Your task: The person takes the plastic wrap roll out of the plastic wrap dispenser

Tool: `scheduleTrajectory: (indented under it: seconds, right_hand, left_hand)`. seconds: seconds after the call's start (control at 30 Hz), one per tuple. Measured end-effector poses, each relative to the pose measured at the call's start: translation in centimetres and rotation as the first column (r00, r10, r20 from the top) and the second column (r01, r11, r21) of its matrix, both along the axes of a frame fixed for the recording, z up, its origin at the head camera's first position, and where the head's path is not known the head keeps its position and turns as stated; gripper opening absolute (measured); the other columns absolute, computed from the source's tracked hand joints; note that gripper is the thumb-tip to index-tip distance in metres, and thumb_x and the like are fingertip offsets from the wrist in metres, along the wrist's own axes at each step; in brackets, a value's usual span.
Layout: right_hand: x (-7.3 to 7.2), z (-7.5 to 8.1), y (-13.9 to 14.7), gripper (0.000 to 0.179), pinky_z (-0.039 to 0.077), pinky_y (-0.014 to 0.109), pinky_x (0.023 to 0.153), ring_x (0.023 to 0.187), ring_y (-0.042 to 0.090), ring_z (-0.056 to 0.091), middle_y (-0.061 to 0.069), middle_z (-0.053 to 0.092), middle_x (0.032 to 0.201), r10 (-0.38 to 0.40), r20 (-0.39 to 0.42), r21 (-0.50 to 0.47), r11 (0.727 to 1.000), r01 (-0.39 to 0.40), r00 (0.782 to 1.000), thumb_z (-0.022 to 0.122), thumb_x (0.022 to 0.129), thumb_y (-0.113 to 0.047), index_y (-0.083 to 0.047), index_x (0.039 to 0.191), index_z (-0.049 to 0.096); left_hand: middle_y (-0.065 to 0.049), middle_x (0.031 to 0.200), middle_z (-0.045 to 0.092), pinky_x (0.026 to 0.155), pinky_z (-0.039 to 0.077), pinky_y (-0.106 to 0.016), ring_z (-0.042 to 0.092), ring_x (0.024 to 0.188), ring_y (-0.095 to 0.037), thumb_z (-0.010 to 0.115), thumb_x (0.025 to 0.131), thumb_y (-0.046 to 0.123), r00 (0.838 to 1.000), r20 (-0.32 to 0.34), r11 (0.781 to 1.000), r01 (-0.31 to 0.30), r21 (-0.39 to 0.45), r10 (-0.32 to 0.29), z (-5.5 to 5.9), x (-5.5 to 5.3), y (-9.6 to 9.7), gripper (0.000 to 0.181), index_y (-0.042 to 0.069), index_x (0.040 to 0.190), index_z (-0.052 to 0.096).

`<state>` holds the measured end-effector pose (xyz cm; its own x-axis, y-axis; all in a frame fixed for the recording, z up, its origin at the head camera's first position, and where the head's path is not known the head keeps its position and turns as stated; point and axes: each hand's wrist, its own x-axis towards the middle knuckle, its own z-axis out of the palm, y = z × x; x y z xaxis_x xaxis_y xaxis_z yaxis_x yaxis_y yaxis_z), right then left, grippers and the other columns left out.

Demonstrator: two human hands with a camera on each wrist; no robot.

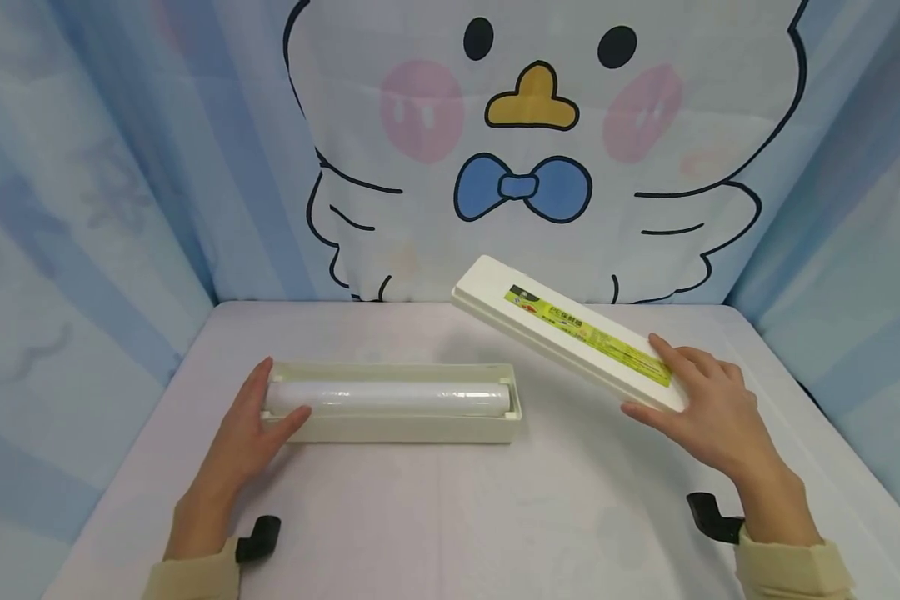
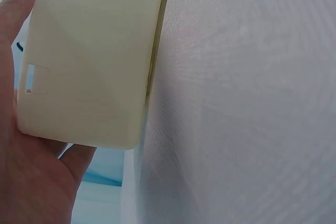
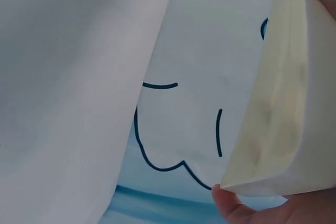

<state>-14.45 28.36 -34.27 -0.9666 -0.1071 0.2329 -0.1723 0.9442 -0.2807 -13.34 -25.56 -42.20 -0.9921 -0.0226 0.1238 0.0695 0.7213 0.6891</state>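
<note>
A long cream box [image 1: 405, 431] lies on the table with its top off, and a white roll of cling film [image 1: 405, 398] sits inside. My left hand [image 1: 243, 437] grips the box's left end, thumb on the near side and fingers at the far side. In the left wrist view, the plain end wall [image 2: 89, 61] has a small slot near one edge. To the right, my right hand [image 1: 708, 417] holds the lid [image 1: 562, 325] by its right end. Tilted, with its left end higher, the lid shows a yellow-green label on top. Its hollow underside [image 3: 273, 124] appears in the right wrist view.
A white cloth covers the table [image 1: 435, 508]. Behind it hangs a curtain [image 1: 525, 250] printed with a cartoon figure, and blue-and-white curtains [image 1: 67, 292] enclose the sides. Black wrist mounts [image 1: 258, 540] stick out beside both sleeves.
</note>
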Motion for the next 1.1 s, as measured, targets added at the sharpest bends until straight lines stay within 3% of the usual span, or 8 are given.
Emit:
scheduleTrajectory:
  seconds: [0.27,0.67,1.1]
  right_hand:
    - [0.4,-0.7,1.1,0.102,0.034,0.072,0.078,0.120,0.058,0.031,0.028,0.039,0.144,-0.039,0.011,0.021,0.999,0.039,0.999,0.076,0.081,-0.061,-0.017,0.161,0.029]
    - [0.7,-1.8,2.4,0.103,0.030,0.079,0.079,0.120,0.059,0.031,0.030,0.038,0.144,-0.085,0.031,0.025,0.996,0.084,0.996,0.074,0.082,-0.062,-0.017,0.161,0.027]
    - [1.2,-2.7,3.0,0.103,0.027,0.081,0.080,0.120,0.060,0.030,0.031,0.037,0.143,-0.122,0.027,0.029,0.992,0.121,0.992,0.073,0.082,-0.064,-0.019,0.162,0.025]
  left_hand:
    - [-0.029,0.163,0.011,0.114,0.017,-0.067,0.015,0.147,-0.050,0.067,0.096,0.044,0.999,0.038,1.000,-0.004,-0.009,0.005,0.2,0.0,0.1,0.100,-0.002,0.160,0.006]
    - [-0.031,0.162,0.014,0.114,0.018,-0.067,0.017,0.146,-0.051,0.068,0.095,0.042,1.000,0.005,1.000,0.010,-0.010,-0.010,0.1,0.0,0.1,0.098,-0.005,0.158,0.010]
    - [-0.031,0.162,0.013,0.112,0.019,-0.069,0.018,0.145,-0.052,0.069,0.095,0.042,1.000,0.017,1.000,0.006,-0.011,-0.006,0.1,0.1,0.1,0.099,-0.005,0.159,0.009]
